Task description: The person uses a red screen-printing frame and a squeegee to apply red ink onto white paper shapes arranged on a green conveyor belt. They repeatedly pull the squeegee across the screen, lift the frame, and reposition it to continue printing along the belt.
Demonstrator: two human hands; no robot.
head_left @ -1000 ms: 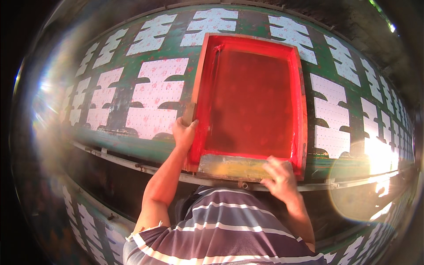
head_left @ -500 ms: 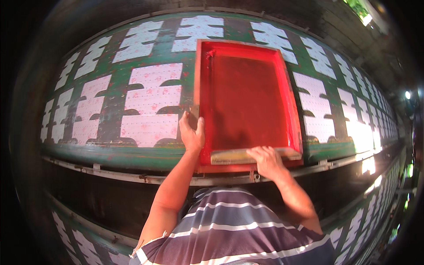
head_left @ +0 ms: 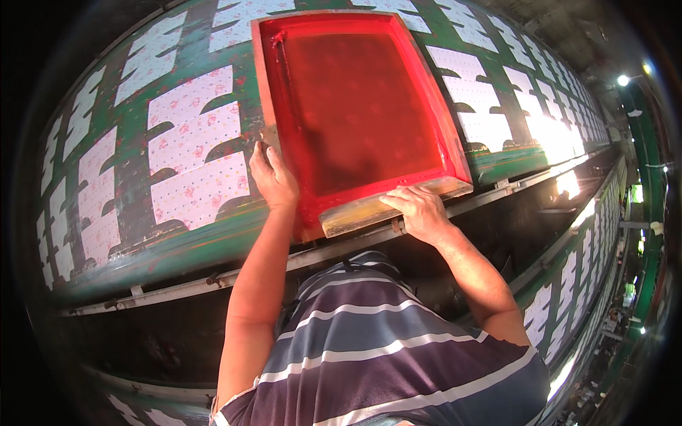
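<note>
A screen printing frame (head_left: 419, 85) with red ink on its mesh lies on the long green table, tilted a little in the view. My left hand (head_left: 275, 177) is closed on the left side of this frame, by a small wooden piece, with its fingertips partly hidden. Across the frame's near end lies a wooden squeegee (head_left: 355, 215), its edge down at the red ink. My right hand (head_left: 419, 211) grips the squeegee right of its middle, fingers over the top. White printed fabric pieces (head_left: 199, 188) with small pink patterns lie left of the frame.
Rows of similar cut pieces (head_left: 472, 99) run along the green table (head_left: 106, 266) to the right and far side. A metal rail (head_left: 192, 285) follows its near edge. Behind me on the right stands another table with pieces (head_left: 568, 284). Sunlight glares at the right.
The whole view has turned, so table and frame sit higher and more slanted. Both hands keep their holds on the frame and the squeegee.
</note>
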